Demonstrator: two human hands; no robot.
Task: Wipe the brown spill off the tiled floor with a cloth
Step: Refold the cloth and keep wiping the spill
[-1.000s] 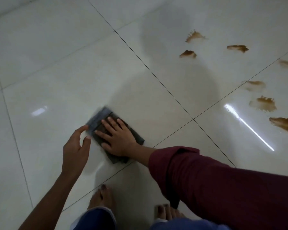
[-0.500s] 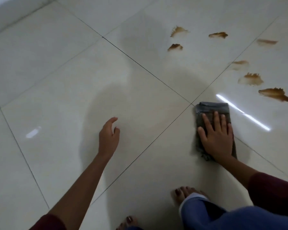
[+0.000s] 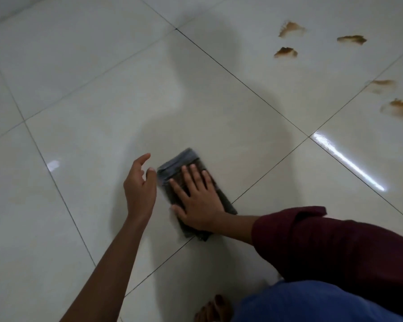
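Note:
A dark grey folded cloth (image 3: 172, 166) lies flat on the glossy white tiled floor (image 3: 102, 112), near the middle of the view. My right hand (image 3: 196, 201) presses down on it with straight, spread fingers. My left hand (image 3: 139, 189) hovers just left of the cloth, fingers relaxed, holding nothing. Several brown spill patches sit far off at the upper right: one (image 3: 291, 29) at the top, another (image 3: 285, 52) below it, a third (image 3: 351, 39) further right, and more (image 3: 400, 106) along the right edge. The cloth touches none of them.
Dark grout lines cross the floor diagonally. A bright light reflection (image 3: 349, 163) streaks the tile to the right. My bare foot (image 3: 213, 309) and blue trouser leg (image 3: 312, 303) are at the bottom, below the maroon sleeve (image 3: 335, 242).
My right hand slid the cloth back leftward from beside the spill patches to the middle tile, next to my left hand. The view shifted, pushing the patches toward the right edge.

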